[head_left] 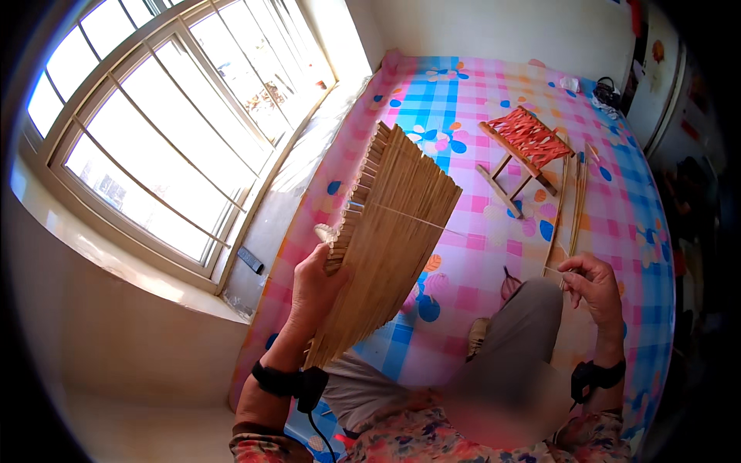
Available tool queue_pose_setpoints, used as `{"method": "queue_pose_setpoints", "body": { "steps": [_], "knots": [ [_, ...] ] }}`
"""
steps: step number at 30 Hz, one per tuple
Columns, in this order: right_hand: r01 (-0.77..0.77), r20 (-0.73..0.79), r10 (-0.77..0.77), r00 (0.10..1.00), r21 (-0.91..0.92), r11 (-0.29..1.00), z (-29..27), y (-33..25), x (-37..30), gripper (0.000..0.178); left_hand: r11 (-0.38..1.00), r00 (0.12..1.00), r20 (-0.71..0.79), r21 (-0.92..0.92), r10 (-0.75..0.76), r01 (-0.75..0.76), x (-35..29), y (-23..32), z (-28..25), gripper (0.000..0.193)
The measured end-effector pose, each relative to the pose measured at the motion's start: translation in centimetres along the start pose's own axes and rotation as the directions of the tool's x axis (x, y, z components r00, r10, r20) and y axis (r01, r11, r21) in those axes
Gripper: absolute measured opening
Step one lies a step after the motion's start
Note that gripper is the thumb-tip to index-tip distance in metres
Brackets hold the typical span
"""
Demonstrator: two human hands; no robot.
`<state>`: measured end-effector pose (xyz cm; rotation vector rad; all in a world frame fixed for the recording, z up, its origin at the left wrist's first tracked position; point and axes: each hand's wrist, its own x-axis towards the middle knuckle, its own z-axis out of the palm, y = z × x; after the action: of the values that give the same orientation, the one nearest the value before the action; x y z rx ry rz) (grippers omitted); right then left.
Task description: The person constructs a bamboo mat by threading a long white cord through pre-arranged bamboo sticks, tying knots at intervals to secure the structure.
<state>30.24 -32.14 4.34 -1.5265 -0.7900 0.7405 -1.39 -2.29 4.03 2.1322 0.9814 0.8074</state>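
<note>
A stiff panel of thin straw-coloured stalks (394, 255), laid side by side, stands tilted up before me. My left hand (315, 287) is closed round its left edge, where the cut stalk ends show; a pale loop (325, 231) sticks out just above the hand. Across the upper part of the panel runs a thin pale thread (409, 217), leaving its right edge toward the right. Beyond my right knee, my right hand (593, 287) pinches a fine strand between thumb and fingers. Whether a needle is in that pinch is too small to tell.
I sit on a pink and blue checked cloth (478, 239). A folding stool (532, 143) with red woven seat stands ahead right, several long thin stalks (578, 201) beside it. A black remote control (250, 260) lies on the sill below the barred window. Dark cables (607, 92) lie far right.
</note>
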Motion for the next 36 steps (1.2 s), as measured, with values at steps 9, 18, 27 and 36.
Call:
{"method": "queue_pose_setpoints", "body": {
  "steps": [9, 18, 27, 36],
  "knots": [
    [-0.079, -0.307, -0.053, 0.95, -0.403, 0.912, -9.0, 4.4, -4.4, 0.006, 0.992, 0.993, 0.11, 0.109, 0.043, -0.055, 1.5, 1.1, 1.0, 0.03],
    [0.057, -0.082, -0.215, 0.973, -0.822, 0.567, -6.3, 4.0, -5.4, 0.007, 0.997, 0.988, 0.145, 0.064, -0.054, 0.045, 2.3, 0.6, 0.9, 0.026],
    [0.17, -0.175, -0.111, 0.978, 0.373, 0.912, -7.2, 9.0, -6.0, 0.006, 0.993, 0.979, 0.166, 0.042, -0.118, 0.113, 2.9, 0.6, 0.6, 0.034],
    [-0.095, -0.256, 0.039, 0.966, -0.21, 0.973, -7.8, 9.0, -7.2, 0.006, 0.983, 0.957, 0.234, 0.105, -0.17, 0.149, 5.1, -0.1, -0.3, 0.047]
  ]
}}
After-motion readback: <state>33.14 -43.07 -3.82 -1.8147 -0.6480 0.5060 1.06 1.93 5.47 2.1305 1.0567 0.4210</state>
